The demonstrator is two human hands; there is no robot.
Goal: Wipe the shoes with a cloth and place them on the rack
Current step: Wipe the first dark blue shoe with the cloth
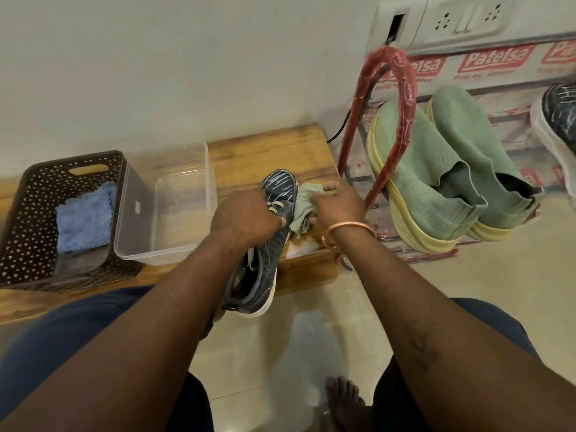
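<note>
A dark blue lace-up shoe (260, 269) with a white sole lies on the wooden bench (249, 154), its heel sticking out over the front edge. My left hand (244, 218) grips it across the laces. My right hand (338, 204) holds a pale green cloth (304, 202) against the shoe's right side near the toe. On the rack (371, 126) at the right stand two green slip-on shoes (442, 169) with yellow soles. A second dark blue shoe (558, 120) shows at the right edge of the rack.
A clear plastic tub (187, 247) sits on the bench left of the shoe. Further left is a brown perforated basket (37, 188) with a blue cloth (84, 218) inside. A wall with a socket panel (461, 20) rises behind. My bare foot (343, 397) rests on the tiled floor.
</note>
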